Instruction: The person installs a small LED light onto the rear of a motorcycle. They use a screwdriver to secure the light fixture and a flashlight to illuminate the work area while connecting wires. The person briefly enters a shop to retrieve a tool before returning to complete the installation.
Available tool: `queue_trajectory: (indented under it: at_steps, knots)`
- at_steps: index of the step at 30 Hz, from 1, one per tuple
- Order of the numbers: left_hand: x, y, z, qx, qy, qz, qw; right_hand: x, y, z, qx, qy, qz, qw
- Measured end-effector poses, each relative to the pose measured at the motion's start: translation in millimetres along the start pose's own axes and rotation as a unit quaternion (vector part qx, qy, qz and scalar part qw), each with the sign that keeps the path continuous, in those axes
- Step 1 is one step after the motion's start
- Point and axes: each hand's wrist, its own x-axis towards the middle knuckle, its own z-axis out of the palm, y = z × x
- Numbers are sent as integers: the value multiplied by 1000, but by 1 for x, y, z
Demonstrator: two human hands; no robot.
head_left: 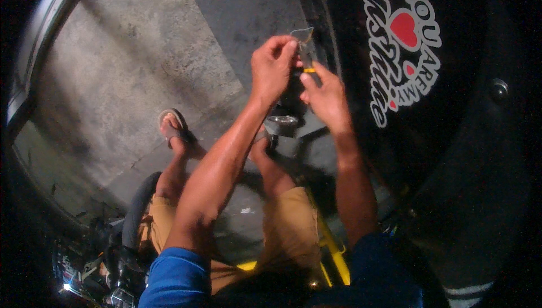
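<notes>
My left hand [273, 66] is raised in front of me, its thumb and fingers pinched together at one end of a thin pale wire [302, 29]. That wire loops up above the fingertips and bends back down toward a small tool [306, 58] with a greyish metal end and a yellow band. Closed around the tool's lower part is my right hand [326, 96], just right of and slightly lower than the left. Blur keeps the tool's exact kind from showing, and the fingers hide most of its grip.
A dark panel [440, 133] with a white and red sticker [404, 28] stands close on the right. Below my hands is a shiny oval metal part [282, 120]. Yellow tubing [337, 260] lies near my legs, a black wheel [138, 212] at left, concrete floor [135, 42] beyond.
</notes>
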Motion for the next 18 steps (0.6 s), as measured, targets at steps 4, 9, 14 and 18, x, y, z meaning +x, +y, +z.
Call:
queue_trajectory:
  at_steps: [4,9,14,18]
  knots:
    - [0,-2,-1,4,0,1,1000,5,11,1,-22,3,2,1000]
    - [7,5,-6,23,-45,-41,998,10,23,-1,-81,17,-61,995]
    - [31,22,-10,85,-156,-210,961,4,26,-4,-96,32,-30,994]
    - [39,33,-5,88,-186,-234,950,3,21,-8,-113,36,-67,991]
